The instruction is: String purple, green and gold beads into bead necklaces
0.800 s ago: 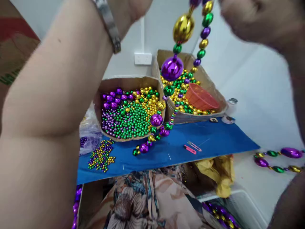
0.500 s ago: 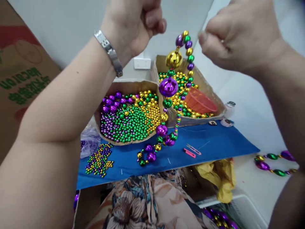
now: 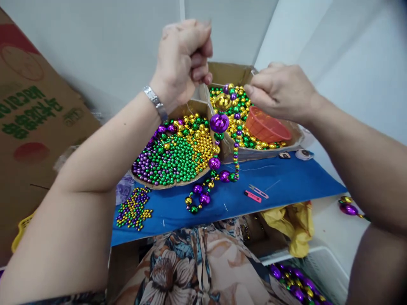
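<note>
My left hand (image 3: 182, 59), with a metal watch band at its wrist, is raised and closed, the fingers curled in. Opposite it my right hand (image 3: 282, 91) is also closed, thumb pressed against the fingers. A purple, gold and green bead necklace (image 3: 219, 123) hangs between them from a thin thread that is hard to see, pulled between the two hands. The lower end of the necklace lies in a small loop on the blue tabletop (image 3: 235, 203). Exactly how the fingers pinch the thread is hidden.
Two cardboard boxes of loose beads (image 3: 178, 163) stand behind, one with an orange basket (image 3: 267, 127). Thread snips (image 3: 259, 192), a pink lighter-like item (image 3: 252, 196) and a patch of small beads (image 3: 133, 209) lie on the table. A white bin (image 3: 333, 264) holds strands below right.
Both hands have come lower in view and the right hand has moved left a little. The necklace's top has dropped, while its lower loop stays on the table.
</note>
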`<state>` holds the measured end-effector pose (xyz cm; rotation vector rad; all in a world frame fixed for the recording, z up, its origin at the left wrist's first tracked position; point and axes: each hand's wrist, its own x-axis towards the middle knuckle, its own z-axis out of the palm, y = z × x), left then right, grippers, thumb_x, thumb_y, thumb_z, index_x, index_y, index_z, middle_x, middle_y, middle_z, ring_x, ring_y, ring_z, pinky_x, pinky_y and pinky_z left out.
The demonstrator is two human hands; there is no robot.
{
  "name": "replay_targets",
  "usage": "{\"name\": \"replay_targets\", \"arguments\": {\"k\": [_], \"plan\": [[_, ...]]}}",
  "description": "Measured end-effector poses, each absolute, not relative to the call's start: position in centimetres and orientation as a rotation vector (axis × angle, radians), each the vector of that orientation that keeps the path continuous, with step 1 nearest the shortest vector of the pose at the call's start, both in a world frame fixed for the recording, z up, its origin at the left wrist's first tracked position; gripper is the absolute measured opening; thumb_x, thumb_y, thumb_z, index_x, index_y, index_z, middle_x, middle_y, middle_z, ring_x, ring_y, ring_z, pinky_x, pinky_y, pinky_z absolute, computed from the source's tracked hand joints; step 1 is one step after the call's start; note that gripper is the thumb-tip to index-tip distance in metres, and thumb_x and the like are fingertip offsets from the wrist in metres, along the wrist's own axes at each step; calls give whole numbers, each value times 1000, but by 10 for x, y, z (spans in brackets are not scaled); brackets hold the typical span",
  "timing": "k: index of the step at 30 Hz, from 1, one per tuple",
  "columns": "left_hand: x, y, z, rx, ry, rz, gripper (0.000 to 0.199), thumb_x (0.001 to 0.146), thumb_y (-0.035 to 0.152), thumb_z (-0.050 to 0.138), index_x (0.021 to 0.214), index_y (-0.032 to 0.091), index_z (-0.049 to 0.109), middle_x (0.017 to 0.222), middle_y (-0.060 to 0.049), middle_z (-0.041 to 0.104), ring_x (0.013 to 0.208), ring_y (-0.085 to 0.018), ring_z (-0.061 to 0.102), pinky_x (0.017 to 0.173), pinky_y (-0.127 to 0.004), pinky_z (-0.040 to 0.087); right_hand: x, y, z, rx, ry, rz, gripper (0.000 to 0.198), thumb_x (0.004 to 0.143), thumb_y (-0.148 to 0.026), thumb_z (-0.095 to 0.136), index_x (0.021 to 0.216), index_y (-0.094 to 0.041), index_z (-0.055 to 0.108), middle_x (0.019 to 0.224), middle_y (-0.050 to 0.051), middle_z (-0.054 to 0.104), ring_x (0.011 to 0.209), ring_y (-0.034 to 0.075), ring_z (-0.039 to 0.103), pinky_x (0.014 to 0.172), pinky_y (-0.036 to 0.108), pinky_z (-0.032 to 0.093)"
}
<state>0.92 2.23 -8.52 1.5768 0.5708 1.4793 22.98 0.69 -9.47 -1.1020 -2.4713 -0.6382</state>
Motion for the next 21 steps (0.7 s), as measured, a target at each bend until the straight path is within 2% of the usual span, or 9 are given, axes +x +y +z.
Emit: {"name": "replay_targets", "arguments": {"k": [5, 9, 12, 16, 19, 21], "plan": [[26, 17, -108, 1684, 578, 1409, 38, 95, 20, 48, 57, 21, 47, 53, 4, 40, 43, -6, 24, 42, -25, 37, 234, -1, -110, -1298, -2350, -291, 59, 99, -55, 31, 64, -13, 53, 58, -5, 47, 55, 3, 35, 59, 24, 26], [42, 4, -117, 1749, 591, 1267, 35, 95, 23, 48, 61, 18, 48, 59, 4, 44, 44, -4, 33, 48, -24, 39, 243, -5, -120, -1272, -2319, -488, 59, 89, -68, 45, 68, -14, 58, 56, -2, 46, 58, 8, 43, 64, 27, 34], [51, -3, -122, 1702, 581, 1247, 36, 94, 23, 50, 58, 18, 48, 58, 3, 44, 43, -5, 33, 46, -25, 38, 251, -7, -127, -1229, -2312, -685, 51, 87, -65, 52, 70, -17, 58, 64, 1, 51, 67, 14, 48, 71, 32, 38], [62, 0, -126, 1480, 617, 1294, 39, 92, 27, 51, 53, 21, 48, 50, 4, 32, 41, -8, 31, 46, -26, 38, 249, -18, -147, -1276, -2190, -937, 42, 94, -51, 46, 67, -19, 54, 67, 5, 51, 76, 18, 45, 73, 37, 35], [66, 11, -127, 1261, 628, 1344, 39, 94, 23, 45, 55, 21, 47, 48, 4, 28, 41, -8, 30, 46, -25, 37, 236, -31, -179, -1307, -2105, -878, 40, 99, -37, 35, 68, -20, 53, 61, 3, 46, 73, 18, 43, 72, 37, 33], [67, 18, -129, 1165, 649, 1326, 39, 94, 21, 41, 56, 20, 47, 47, 5, 27, 41, -8, 29, 46, -24, 36, 227, -40, -205, -1307, -2033, -693, 37, 99, -38, 36, 72, -20, 54, 61, 1, 45, 70, 16, 43, 71, 36, 34]]}}
